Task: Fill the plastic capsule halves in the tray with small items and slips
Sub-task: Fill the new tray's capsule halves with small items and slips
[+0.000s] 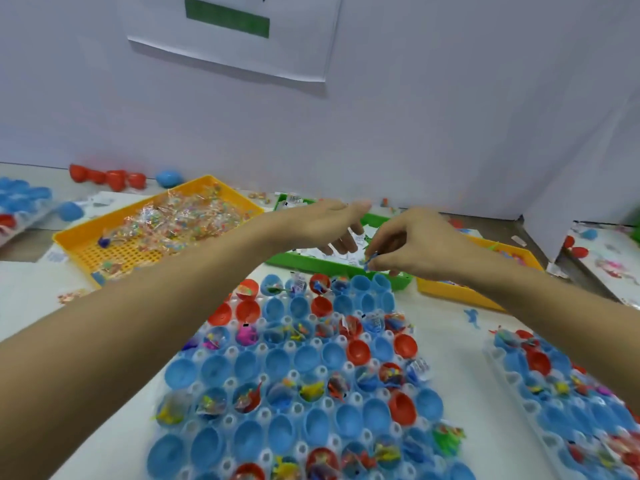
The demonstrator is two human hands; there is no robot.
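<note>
A clear tray in front of me holds several blue and red capsule halves; some hold small toys and slips, others are bare. My right hand hovers over the tray's far edge and pinches a small blue item between thumb and fingertips. My left hand reaches over the green tray of white paper slips, fingers hanging down loosely; I cannot see that it holds anything.
A yellow tray of wrapped small items sits at the left. Another yellow tray lies behind my right wrist. A second capsule tray is at the right. Loose red and blue capsule halves lie by the white wall.
</note>
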